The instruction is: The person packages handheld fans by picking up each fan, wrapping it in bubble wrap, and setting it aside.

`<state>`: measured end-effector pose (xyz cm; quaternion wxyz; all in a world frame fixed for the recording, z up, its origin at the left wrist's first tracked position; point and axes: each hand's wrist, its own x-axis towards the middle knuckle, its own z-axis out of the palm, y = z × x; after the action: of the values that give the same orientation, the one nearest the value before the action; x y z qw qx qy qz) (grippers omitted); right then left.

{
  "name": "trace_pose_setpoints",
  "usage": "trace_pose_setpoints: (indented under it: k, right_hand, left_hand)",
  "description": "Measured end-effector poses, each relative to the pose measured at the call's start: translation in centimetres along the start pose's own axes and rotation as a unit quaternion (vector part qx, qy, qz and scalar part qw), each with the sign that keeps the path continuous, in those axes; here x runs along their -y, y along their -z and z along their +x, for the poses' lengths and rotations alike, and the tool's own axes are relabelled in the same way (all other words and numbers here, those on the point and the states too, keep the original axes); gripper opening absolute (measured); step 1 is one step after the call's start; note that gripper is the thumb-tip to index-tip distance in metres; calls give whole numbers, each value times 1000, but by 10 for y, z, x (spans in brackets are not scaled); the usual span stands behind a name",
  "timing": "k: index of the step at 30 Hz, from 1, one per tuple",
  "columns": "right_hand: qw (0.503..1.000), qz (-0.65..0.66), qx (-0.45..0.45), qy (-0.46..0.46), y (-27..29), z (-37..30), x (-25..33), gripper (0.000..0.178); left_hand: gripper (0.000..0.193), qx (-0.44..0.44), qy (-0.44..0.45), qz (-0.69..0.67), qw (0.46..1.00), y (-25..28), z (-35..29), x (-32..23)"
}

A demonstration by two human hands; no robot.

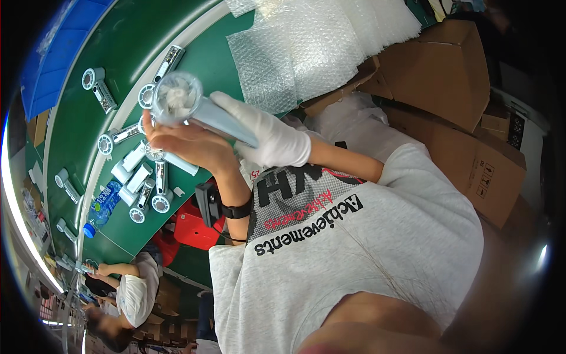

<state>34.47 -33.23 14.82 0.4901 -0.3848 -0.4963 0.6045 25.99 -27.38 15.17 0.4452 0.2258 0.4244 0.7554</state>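
Note:
A light blue handheld fan with pale blades behind a round clear front is held up over the green worktable. My right hand, in a white glove, is closed around its handle. My left hand is bare, with a black band at the wrist, and its fingers curl against the underside of the fan head. Just behind and below my left hand, several more fans lie on the table, some with shiny, open-looking handles. Part of one fan is covered by my left hand.
Sheets of bubble wrap lie at the far side, beside open cardboard boxes on the right. A blue bin stands far left. Near the white parts lies a plastic bottle. A red stool and another person are at lower left.

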Motion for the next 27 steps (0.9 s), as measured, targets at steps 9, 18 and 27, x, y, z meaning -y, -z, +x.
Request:
trace_pose_setpoints:
  k: [9,18,27]
  right_hand:
    - [973,128,88,-173,25,11,5,37]
    - [825,499,-100,-245,33,22,14,40]
    - [955,243,-28,-170,77,-22,8,41]
  left_hand:
    - [62,225,286,-134,922,21,15,35]
    - [41,470,74,370,797,111,-26,102]
    - [11,531,-43,586,611,85,7,95]
